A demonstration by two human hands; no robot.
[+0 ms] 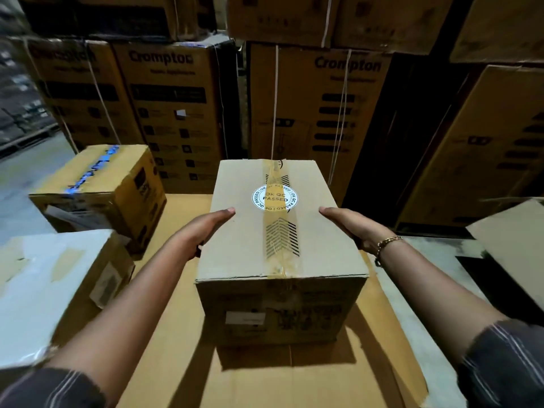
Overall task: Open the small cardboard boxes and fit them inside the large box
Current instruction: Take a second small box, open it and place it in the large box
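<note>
A sealed cardboard box sits in the middle on a flattened sheet of cardboard. Yellow tape and a round "OK QC PASSED" sticker run along its top. My left hand presses flat against the box's left side with straight fingers. Pressed flat against the right side is my right hand, with a gold bracelet on its wrist. Both hands clasp the box between them.
A box with blue tape stands at the left, and a pale-topped box lies nearer at the left edge. Another box juts in at the right. Tall stacked printed cartons wall the back.
</note>
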